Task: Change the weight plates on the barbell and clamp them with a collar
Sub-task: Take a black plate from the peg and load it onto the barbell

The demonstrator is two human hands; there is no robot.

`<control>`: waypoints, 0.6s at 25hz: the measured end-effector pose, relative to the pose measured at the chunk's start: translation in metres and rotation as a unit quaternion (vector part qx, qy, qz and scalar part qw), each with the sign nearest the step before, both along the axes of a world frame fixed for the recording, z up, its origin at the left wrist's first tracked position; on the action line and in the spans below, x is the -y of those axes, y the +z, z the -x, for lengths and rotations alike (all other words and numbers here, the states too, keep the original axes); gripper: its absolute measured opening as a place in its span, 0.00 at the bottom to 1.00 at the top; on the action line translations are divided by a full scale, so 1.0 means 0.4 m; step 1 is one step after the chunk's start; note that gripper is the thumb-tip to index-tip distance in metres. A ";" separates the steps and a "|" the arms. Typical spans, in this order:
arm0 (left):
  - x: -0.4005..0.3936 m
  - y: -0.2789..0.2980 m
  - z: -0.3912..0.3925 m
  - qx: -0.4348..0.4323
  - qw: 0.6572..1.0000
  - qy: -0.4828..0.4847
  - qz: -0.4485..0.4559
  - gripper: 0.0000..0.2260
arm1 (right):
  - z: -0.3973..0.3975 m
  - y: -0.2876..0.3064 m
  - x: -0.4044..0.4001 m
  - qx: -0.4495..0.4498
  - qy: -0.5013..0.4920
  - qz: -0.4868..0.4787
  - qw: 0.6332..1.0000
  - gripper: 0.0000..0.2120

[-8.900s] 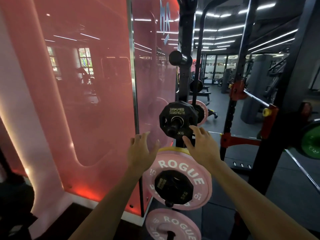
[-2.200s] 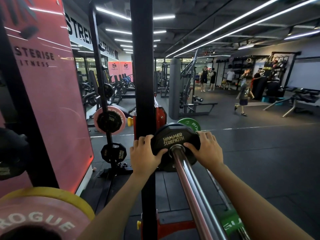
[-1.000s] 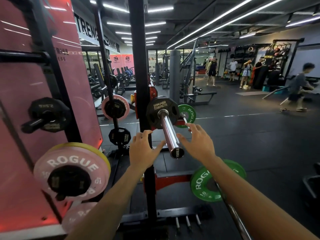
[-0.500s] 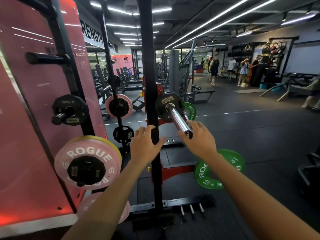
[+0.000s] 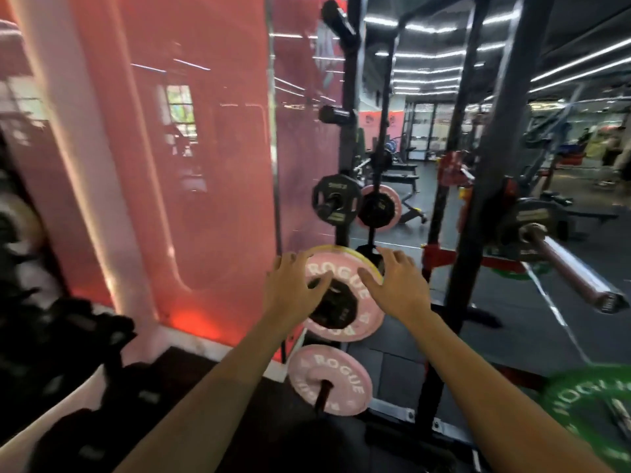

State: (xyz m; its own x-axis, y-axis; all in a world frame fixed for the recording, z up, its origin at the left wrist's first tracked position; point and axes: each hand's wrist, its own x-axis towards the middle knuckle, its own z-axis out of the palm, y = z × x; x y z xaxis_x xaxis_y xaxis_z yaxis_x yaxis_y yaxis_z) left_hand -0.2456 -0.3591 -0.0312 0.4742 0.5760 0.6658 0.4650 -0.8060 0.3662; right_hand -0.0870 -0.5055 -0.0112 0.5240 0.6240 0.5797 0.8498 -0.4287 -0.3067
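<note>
Both hands out in front of the plate storage rack, fingers spread, gripping nothing. Left hand (image 5: 293,288) and right hand (image 5: 397,285) sit either side of the pink ROGUE plate (image 5: 345,295) on its peg; can't tell if the fingertips actually touch it, frame is motion-blurred. A small black plate (image 5: 333,307) sits on the same peg in front of the pink one, a yellow plate edge (image 5: 327,248) shows behind it. Second pink plate (image 5: 329,378) on the peg below, another small black plate (image 5: 336,201) on the peg above. Barbell sleeve (image 5: 573,271) is off to the right on the rack, black plate (image 5: 527,228) loaded on it, well apart from both hands. Green plate (image 5: 594,409) low at the right edge.
</note>
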 end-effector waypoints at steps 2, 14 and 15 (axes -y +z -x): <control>-0.050 -0.008 0.091 -0.008 0.999 0.035 0.005 0.26 | 0.079 0.000 -0.091 0.012 0.031 0.003 0.999 0.29; -0.224 -0.046 0.086 -0.029 0.997 0.053 0.048 0.30 | 0.066 -0.001 -0.301 0.019 0.051 -0.003 0.998 0.26; -0.245 -0.047 0.054 -0.031 0.997 0.048 0.047 0.29 | 0.035 -0.004 -0.318 0.013 0.044 -0.004 0.999 0.26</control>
